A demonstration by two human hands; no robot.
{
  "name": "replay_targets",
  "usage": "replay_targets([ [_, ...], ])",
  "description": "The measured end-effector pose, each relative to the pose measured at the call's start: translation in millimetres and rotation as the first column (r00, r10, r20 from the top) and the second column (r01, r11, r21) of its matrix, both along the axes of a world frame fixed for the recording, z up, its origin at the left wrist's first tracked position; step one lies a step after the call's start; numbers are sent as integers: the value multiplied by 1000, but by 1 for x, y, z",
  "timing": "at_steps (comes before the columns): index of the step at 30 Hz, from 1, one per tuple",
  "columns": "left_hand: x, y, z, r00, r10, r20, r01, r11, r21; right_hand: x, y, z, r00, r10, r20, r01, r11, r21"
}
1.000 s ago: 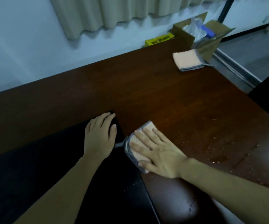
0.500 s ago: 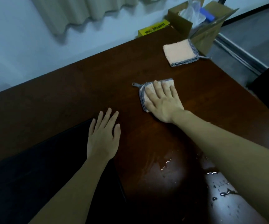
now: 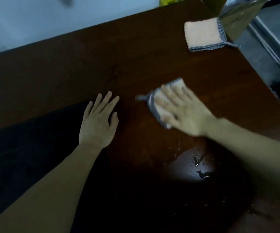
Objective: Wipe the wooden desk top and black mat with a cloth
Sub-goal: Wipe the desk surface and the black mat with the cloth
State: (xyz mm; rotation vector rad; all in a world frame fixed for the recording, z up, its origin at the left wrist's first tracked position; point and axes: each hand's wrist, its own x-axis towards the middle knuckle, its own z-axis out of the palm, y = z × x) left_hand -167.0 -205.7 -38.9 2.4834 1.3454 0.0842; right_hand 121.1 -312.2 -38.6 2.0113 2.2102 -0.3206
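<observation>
My right hand (image 3: 184, 113) lies flat on a peach cloth with a grey edge (image 3: 156, 101), pressing it onto the dark wooden desk top (image 3: 119, 61); both are blurred. My left hand (image 3: 99, 121) rests palm down, fingers spread, on the top right corner of the black mat (image 3: 26, 148), holding nothing. Water drops (image 3: 201, 167) shine on the wood below my right forearm.
A second folded peach cloth (image 3: 203, 34) lies at the desk's far right corner, beside an open cardboard box (image 3: 233, 12). A yellow box (image 3: 173, 0) sits at the back edge by the wall. The desk's right edge drops to the floor.
My right hand has slid the cloth from farther back on the desk toward me. One second ago it was beside the mat's corner. My left hand has stayed on the mat corner.
</observation>
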Motion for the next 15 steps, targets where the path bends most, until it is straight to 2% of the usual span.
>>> replay_targets([
  [3, -1, -2, 0, 1000, -1, 12, 1, 1000, 13, 12, 56, 4, 964, -266, -23, 265, 963, -39],
  [5, -1, -3, 0, 1000, -5, 22, 5, 1000, 13, 0, 74, 5, 935, -354, -26, 352, 934, -57],
  [7, -1, -2, -1, 1000, 1, 17, -1, 1000, 8, -21, 74, 5, 928, -371, -43, 368, 928, -63],
  [12, -1, -1, -1, 1000, -5, 7, 5, 1000, 9, -80, -16, 0, 985, -155, -72, 158, 987, 31],
  [15, -1, -2, -2, 999, -10, 40, 9, 1000, 21, -91, -73, 0, 995, 8, -103, -8, 1000, 6],
])
